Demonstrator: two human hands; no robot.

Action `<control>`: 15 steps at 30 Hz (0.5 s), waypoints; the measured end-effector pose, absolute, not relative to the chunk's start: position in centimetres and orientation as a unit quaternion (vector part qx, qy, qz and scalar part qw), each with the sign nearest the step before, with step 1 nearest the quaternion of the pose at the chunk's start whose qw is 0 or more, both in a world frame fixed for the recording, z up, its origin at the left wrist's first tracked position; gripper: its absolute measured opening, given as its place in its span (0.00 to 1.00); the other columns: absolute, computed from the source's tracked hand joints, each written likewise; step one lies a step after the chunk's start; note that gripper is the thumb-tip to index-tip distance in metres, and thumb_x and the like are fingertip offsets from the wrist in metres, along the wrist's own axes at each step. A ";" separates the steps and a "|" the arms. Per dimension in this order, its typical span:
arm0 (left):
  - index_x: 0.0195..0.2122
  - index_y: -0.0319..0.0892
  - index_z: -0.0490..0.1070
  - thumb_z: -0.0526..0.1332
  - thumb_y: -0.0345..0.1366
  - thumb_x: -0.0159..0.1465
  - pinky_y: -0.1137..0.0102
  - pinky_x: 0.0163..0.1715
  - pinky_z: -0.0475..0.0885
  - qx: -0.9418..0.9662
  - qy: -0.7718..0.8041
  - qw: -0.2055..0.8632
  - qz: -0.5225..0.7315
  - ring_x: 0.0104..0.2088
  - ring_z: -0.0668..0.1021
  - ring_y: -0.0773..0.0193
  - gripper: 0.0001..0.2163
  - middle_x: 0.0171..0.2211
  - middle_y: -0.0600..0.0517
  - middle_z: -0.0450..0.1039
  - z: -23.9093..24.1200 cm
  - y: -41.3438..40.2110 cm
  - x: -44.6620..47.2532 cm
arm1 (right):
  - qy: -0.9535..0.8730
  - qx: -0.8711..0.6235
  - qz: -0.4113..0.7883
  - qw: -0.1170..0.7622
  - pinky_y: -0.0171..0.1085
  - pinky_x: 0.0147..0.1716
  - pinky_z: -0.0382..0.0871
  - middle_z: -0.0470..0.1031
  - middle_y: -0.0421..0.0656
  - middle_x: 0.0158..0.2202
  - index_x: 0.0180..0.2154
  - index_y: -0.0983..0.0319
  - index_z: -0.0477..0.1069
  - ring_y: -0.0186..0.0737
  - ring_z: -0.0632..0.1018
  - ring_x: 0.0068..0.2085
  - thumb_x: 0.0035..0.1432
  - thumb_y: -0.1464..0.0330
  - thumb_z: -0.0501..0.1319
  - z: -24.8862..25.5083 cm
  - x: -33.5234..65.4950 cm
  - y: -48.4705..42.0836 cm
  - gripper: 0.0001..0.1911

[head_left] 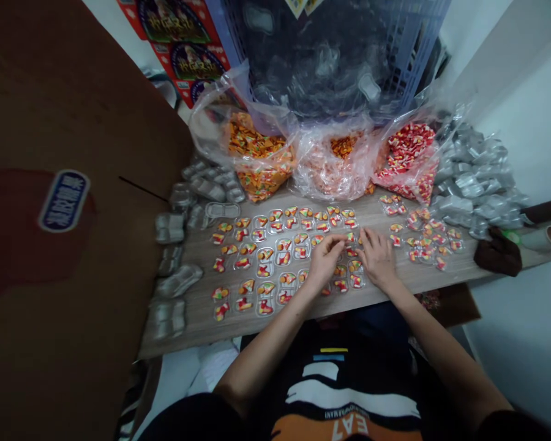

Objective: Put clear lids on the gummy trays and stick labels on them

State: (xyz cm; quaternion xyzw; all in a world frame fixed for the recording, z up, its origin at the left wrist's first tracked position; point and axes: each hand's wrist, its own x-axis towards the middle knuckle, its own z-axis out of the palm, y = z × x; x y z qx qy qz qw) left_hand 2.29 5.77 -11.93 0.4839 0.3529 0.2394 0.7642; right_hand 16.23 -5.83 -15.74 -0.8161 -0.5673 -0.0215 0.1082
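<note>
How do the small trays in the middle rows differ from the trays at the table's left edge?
The filled trays each hold coloured pieces, red, orange and yellow; the empty trays hold nothing. The filled trays lie singly in rows; the empty trays sit in small piles. The left hand and right hand are over the filled trays, away from the empty trays. Both kinds are clear plastic on the same table.
</note>
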 end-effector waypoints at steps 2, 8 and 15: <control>0.37 0.41 0.78 0.65 0.35 0.60 0.70 0.40 0.72 0.490 0.357 0.759 0.239 0.36 0.78 0.64 0.06 0.37 0.49 0.80 -12.0 5.7 2.1 | -0.580 -0.808 -0.016 0.103 0.53 0.59 0.59 0.63 0.55 0.68 0.69 0.64 0.56 0.57 0.62 0.67 0.72 0.59 0.48 -15.9 16.4 -6.2 0.30; 0.36 0.41 0.78 0.66 0.36 0.60 0.70 0.39 0.72 0.489 0.352 0.765 0.230 0.36 0.78 0.63 0.06 0.38 0.49 0.80 -12.2 5.6 1.7 | -0.626 -0.775 -0.003 0.086 0.61 0.68 0.42 0.52 0.54 0.73 0.72 0.63 0.44 0.54 0.52 0.73 0.70 0.56 0.50 -15.9 16.6 -8.0 0.36; 0.37 0.42 0.78 0.67 0.38 0.58 0.70 0.39 0.72 0.479 0.357 0.767 0.234 0.36 0.78 0.64 0.08 0.38 0.49 0.80 -12.0 5.7 1.5 | -0.633 -0.770 0.004 0.083 0.65 0.69 0.38 0.49 0.56 0.73 0.73 0.65 0.41 0.55 0.50 0.74 0.70 0.56 0.50 -15.5 16.1 -9.6 0.38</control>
